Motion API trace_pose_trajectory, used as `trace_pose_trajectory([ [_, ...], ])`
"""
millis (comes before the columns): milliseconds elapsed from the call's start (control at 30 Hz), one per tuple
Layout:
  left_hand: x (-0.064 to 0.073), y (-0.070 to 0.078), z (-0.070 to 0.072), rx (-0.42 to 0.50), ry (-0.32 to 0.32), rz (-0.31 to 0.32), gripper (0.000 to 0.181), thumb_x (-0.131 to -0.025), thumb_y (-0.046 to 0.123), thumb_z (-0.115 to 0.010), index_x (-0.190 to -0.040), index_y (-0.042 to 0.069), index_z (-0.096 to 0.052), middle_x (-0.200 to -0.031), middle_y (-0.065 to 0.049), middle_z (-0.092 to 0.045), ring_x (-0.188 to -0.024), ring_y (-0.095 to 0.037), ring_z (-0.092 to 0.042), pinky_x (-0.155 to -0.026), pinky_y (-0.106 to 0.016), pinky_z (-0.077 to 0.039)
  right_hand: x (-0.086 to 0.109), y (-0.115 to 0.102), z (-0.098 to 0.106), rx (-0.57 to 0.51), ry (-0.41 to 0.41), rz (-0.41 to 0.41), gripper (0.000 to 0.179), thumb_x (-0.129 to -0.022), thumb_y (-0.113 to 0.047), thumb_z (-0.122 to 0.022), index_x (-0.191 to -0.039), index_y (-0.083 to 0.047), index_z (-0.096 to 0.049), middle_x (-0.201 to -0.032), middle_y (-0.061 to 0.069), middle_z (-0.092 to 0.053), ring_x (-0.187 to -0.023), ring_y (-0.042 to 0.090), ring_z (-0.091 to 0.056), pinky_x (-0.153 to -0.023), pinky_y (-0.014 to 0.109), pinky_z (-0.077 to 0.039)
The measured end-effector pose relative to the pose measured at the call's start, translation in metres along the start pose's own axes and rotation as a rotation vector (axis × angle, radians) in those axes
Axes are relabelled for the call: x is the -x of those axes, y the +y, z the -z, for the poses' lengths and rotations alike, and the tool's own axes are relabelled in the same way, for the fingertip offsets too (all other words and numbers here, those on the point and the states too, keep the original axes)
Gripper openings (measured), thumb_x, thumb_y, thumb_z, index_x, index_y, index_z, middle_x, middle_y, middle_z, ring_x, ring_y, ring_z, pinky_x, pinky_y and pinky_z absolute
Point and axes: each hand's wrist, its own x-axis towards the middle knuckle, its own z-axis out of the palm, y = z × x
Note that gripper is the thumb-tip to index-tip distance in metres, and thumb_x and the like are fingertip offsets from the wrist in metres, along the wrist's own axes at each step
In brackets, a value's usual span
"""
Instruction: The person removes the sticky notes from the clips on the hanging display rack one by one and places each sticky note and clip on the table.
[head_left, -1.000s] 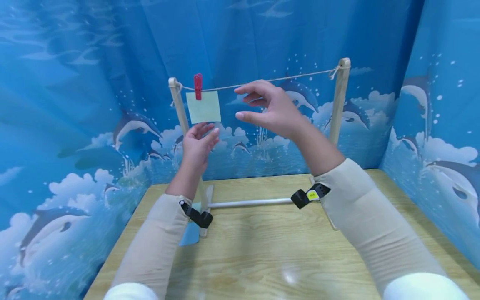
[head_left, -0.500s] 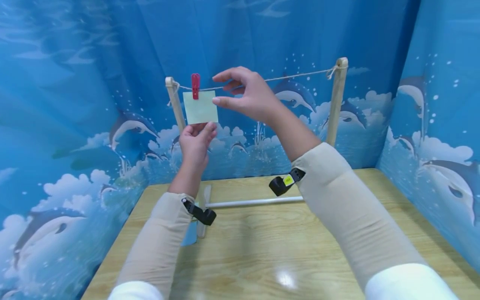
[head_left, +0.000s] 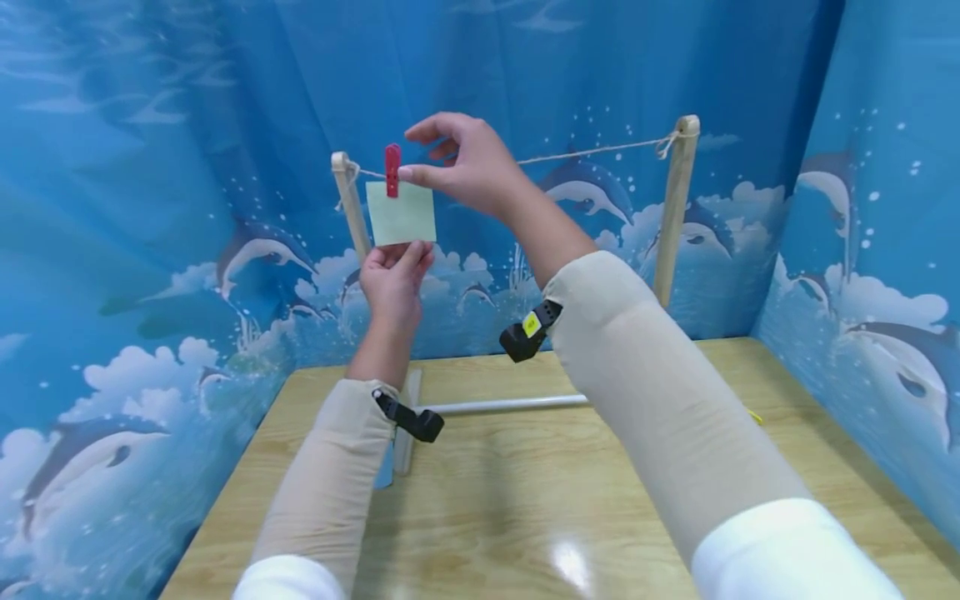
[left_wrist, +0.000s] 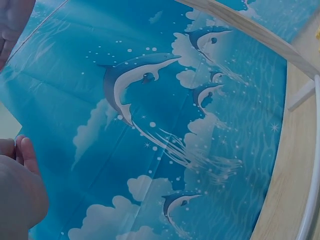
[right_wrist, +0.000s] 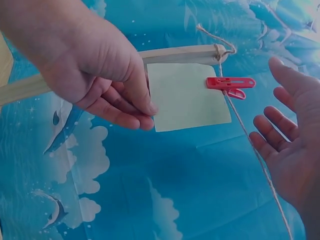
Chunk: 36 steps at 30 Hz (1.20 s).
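Note:
A pale green square paper note hangs from a string under a red clothespin. My left hand pinches the note's lower edge between thumb and fingers, which shows clearly in the right wrist view on the note. Beside the clothespin, my right hand is held with thumb and fingers spread and nothing between them. In the head view the right thumb of that hand overlaps the clothespin's edge. Only a corner of the note enters the left wrist view.
Two wooden posts, a left post and a right post, carry the string. A white rod joins them low down over the wooden table. Blue paper lies by the left foot. A dolphin-print curtain surrounds the table.
My right hand has moved left and up, from over the string to the clothespin. My left hand, at first just below the note, has taken hold of its lower edge.

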Motion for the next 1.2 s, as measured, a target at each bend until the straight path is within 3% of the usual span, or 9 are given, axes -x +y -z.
trace_pose_trajectory([
  [533,-0.004,-0.007,0.000,0.045,0.041,-0.003,0.039,-0.070,0.014,-0.074,-0.104,0.006,-0.057,-0.103,-0.014,-0.059,-0.091,-0.025,-0.061,-0.079,-0.031,-0.050,-0.022,0.005,-0.016,0.064,-0.010,-0.122,0.052,-0.076,-0.036,-0.066,-0.123,-0.020,-0.050,-0.120,-0.003,-0.050,-0.104,0.010,-0.048,-0.078,0.018,-0.047],
  [900,-0.007,-0.006,0.002,0.031,0.009,-0.033,0.037,-0.070,0.012,-0.074,-0.103,0.005,-0.057,-0.101,-0.015,-0.058,-0.091,-0.026,-0.061,-0.080,-0.032,-0.050,-0.021,0.011,-0.029,0.010,-0.034,-0.214,0.060,-0.078,-0.033,-0.065,-0.130,-0.016,-0.043,-0.121,-0.003,-0.051,-0.103,0.007,-0.050,-0.081,0.018,-0.046],
  [1200,-0.004,-0.004,0.001,0.009,-0.014,-0.037,0.034,-0.072,0.011,-0.072,-0.102,0.005,-0.058,-0.099,-0.015,-0.058,-0.089,-0.026,-0.061,-0.080,-0.032,-0.050,-0.020,0.012,-0.035,-0.111,0.063,-0.232,0.053,-0.076,-0.034,-0.066,-0.123,-0.016,-0.051,-0.106,-0.002,-0.057,-0.093,0.006,-0.053,-0.075,0.019,-0.048],
])
